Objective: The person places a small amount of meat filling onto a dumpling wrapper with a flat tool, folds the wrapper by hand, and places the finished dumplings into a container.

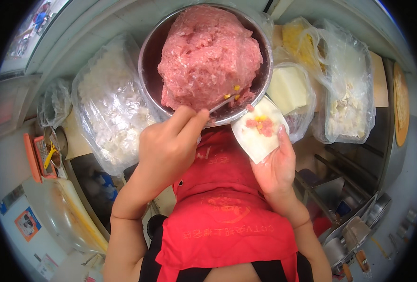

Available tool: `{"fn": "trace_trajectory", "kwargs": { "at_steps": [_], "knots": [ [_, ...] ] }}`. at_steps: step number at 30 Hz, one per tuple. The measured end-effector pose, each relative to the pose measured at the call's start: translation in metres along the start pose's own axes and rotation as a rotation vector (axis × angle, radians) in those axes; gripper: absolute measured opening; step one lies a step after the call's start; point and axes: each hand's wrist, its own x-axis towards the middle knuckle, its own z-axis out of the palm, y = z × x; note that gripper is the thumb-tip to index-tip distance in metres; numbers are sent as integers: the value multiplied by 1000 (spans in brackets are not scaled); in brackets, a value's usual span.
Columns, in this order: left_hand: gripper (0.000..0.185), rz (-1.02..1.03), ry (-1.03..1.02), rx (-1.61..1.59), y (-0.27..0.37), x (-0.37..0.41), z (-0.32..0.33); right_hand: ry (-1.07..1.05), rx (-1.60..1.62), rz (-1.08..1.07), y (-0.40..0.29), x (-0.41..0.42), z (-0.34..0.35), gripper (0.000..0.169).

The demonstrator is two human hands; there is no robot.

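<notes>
My left hand grips a thin metal filling spatula, its far end low in a steel bowl. A large mound of pink minced meat fills that bowl, and a few yellow corn kernels cling near the spatula. On my right palm and fingers lies a square dough wrapper, tilted, with one corner at the bowl's rim. Bits of minced meat and corn sit in its middle. The thumb presses on the wrapper's right edge.
Left of the bowl lies a clear bag of whitish pieces. A wrapper stack in plastic, a bag of yellow kernels and a plastic-covered tray stand at right. A round wooden board leans beyond.
</notes>
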Motion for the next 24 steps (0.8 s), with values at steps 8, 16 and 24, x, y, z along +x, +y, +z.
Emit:
{"fn": "trace_trajectory", "kwargs": {
  "at_steps": [8, 16, 24],
  "knots": [
    [21, -84, -57, -263, -3, 14, 15, -34, 12, 39, -4, 1, -4, 51],
    [29, 289, 22, -141, 5, -23, 33, -44, 11, 48, -5, -1, -11, 49],
    [23, 317, -8, -208, -11, -23, 18, -56, 105, -99, -24, 0, -26, 51]
  ]
}}
